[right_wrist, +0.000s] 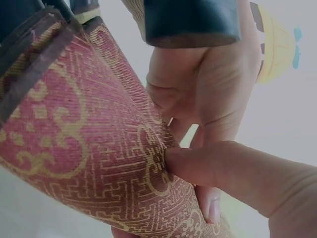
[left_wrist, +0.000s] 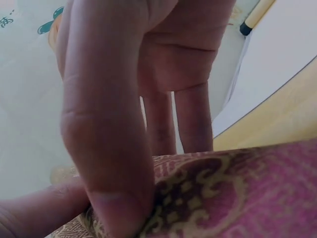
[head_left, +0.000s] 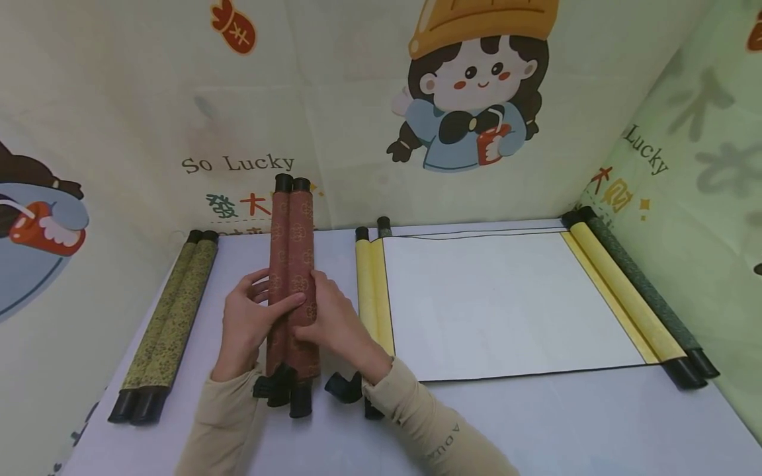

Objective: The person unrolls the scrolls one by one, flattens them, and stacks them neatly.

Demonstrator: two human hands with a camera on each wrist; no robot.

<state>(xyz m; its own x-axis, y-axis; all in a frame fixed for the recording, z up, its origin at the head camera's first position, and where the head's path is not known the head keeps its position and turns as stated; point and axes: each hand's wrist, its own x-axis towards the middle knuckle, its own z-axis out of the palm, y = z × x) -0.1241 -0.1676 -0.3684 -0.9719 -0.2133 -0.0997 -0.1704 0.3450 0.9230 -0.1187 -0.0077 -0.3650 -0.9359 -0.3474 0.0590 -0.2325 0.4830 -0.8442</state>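
A red scroll [head_left: 302,251] with a gold pattern and black knobs is rolled into two rolls side by side. It is held up lengthwise in front of me, its top overlapping the back wall in the head view. My left hand [head_left: 245,324] grips it from the left, thumb across the front of both rolls. From the right, my right hand [head_left: 340,320] holds it lower down, thumb on the right roll. Close up, the patterned cloth [left_wrist: 233,193] fills the bottom of the left wrist view. In the right wrist view a thumb [right_wrist: 218,161] presses on the cloth.
To the left lies a rolled olive-green scroll [head_left: 187,311] with black knobs. An unrolled scroll with a blank white sheet [head_left: 506,304] and yellow borders spreads over the right. Behind its right roller lies a dark green roll [head_left: 643,284]. A printed cloth wall [head_left: 345,119] rises behind.
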